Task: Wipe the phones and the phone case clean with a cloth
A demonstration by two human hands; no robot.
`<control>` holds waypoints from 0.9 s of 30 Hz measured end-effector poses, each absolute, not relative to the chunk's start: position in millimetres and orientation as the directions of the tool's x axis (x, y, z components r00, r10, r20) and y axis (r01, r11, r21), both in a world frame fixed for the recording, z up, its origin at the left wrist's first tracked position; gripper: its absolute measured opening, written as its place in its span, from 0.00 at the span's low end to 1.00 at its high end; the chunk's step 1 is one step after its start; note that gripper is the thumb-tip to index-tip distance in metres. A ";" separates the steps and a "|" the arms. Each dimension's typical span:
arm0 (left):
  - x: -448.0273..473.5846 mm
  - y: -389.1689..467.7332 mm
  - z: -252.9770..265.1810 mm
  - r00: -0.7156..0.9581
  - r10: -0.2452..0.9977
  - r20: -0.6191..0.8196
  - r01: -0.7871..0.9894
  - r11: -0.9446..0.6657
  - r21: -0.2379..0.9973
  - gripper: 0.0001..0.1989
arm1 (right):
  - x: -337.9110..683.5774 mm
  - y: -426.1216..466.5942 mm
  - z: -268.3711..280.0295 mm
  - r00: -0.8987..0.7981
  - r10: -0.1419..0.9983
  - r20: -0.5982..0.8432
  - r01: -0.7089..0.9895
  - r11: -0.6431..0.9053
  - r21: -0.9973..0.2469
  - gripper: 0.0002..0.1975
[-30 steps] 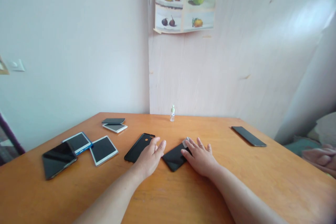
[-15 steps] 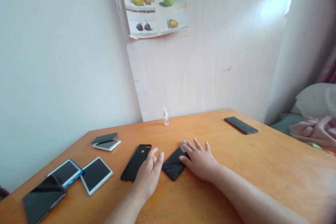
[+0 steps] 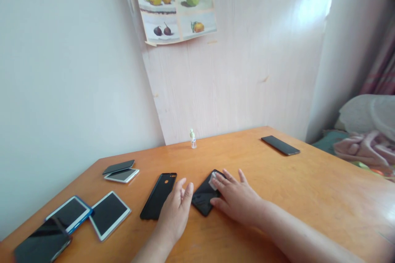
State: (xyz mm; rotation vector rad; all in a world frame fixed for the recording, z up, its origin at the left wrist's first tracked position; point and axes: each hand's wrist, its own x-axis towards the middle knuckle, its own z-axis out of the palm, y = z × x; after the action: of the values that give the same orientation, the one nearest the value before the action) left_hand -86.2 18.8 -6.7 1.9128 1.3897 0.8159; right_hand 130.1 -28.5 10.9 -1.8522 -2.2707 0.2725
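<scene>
A black phone (image 3: 204,202) lies face up and slanted on the table. My right hand (image 3: 236,197) rests over its right side, fingers spread. Under the fingertips a small white wipe (image 3: 213,181) is pressed flat against the glass, not gripped. My left hand (image 3: 176,209) hovers by the phone's left side with its thumb apart from its fingers; nothing shows in it. Just left of that hand lies a black phone case (image 3: 158,197), inner side up, with its camera cutouts at the far end. The left hand hides part of the case's right edge.
A small clear spray bottle (image 3: 193,139) stands at the back of the orange wooden table (image 3: 296,197). Another dark phone (image 3: 280,145) lies far right. On the left are a white phone (image 3: 110,215), a blue-edged one (image 3: 72,213), a black one (image 3: 41,242) and two overlapping ones (image 3: 121,171).
My right hand has slid the wipe from the phone's far end a little toward its middle, uncovering the far corner. My left hand keeps nearly the same place. The view has shifted slightly.
</scene>
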 end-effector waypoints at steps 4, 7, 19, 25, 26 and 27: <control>-86.3 19.6 -7.4 0.266 0.956 0.125 0.579 -0.263 0.772 0.35 | 141.2 -25.6 9.9 -0.041 0.999 0.010 0.978 0.043 -0.206 0.34; -86.5 21.3 -8.7 0.283 0.949 0.140 0.584 -0.287 0.759 0.34 | 124.5 -45.8 14.1 -0.250 0.968 0.009 0.929 0.243 -0.279 0.39; -85.8 17.0 3.3 0.373 0.903 0.212 0.578 -0.406 0.708 0.26 | 135.9 -40.5 20.7 -0.076 0.997 0.007 0.980 0.076 -0.182 0.35; -84.3 14.3 6.8 0.399 0.881 0.256 0.561 -0.455 0.691 0.24 | 120.4 -46.9 19.7 -0.119 0.991 0.057 0.984 0.126 -0.128 0.37; -84.4 14.3 7.5 0.401 0.880 0.253 0.562 -0.455 0.691 0.24 | 113.9 -52.2 20.2 -0.177 0.981 0.077 0.974 0.186 -0.128 0.35; -84.5 14.2 8.2 0.403 0.880 0.249 0.564 -0.454 0.690 0.24 | 107.8 -57.7 21.3 -0.248 0.964 0.097 0.957 0.259 -0.134 0.33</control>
State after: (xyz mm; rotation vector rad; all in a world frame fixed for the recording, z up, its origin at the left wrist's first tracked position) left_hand -84.5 14.2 8.2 2.1573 1.2287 0.8248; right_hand 107.8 -57.7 21.3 -1.8194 -2.3620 0.0698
